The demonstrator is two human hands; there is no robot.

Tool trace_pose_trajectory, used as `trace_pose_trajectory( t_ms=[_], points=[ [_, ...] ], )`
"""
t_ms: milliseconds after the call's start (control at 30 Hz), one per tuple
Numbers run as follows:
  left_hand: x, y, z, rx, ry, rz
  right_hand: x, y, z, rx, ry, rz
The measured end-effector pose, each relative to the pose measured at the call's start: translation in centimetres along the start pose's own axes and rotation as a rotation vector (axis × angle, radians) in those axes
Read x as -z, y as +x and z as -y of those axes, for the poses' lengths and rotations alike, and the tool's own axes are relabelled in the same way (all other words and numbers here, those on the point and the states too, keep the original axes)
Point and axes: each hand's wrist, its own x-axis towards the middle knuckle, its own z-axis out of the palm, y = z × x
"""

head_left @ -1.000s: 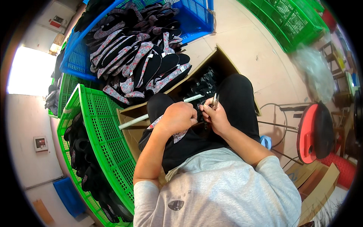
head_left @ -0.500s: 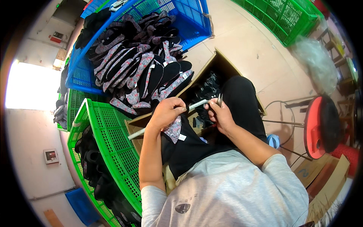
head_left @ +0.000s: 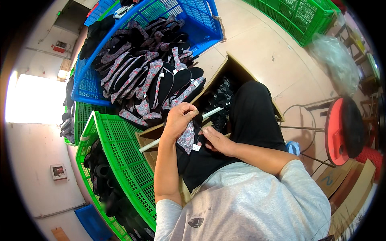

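My left hand is closed, pinching the upper end of a slipper-like fabric piece with a grey-and-pink floral print, black parts and a small white label. The piece hangs over my lap. Close against its right side is my right hand, fingers closed around small metal thread snips whose blades now hardly show; only a thin tip seems to stick out toward the fabric. A white rod runs across an open cardboard box just beyond my hands, and dark scraps lie inside the box.
Ahead on the left, a blue crate is heaped with floral-and-black slippers. A green crate with black items stands by my left arm. On the right are a red round stool, a plastic bag and another green crate.
My right hand has moved left and down, from above the box to the fabric piece, and turned so the snips' blades are mostly hidden. My left hand keeps its pinch.
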Motion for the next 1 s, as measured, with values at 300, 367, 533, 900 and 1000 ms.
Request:
trace_pose_trajectory(
  t_ms=[300,367,533,900,1000],
  points=[
    [-0.8,0.1,0.7,-0.075,0.011,-0.071,0.2,1.4,-0.3,0.015,0.09,-0.049],
    [-0.9,0.1,0.6,-0.081,0.022,-0.066,0.1,1.6,-0.1,0.02,0.104,-0.055],
    [-1.1,0.1,0.2,-0.062,0.03,-0.081,-0.1,1.9,-0.2,0.062,0.109,-0.057],
    [-1.2,0.2,0.2,-0.071,0.064,-0.099,-0.3,2.0,-0.9,0.141,0.116,-0.082],
    [-1.3,0.2,0.4,-0.062,0.056,-0.098,-0.3,2.1,-1.1,0.148,0.132,-0.082]
  ],
)
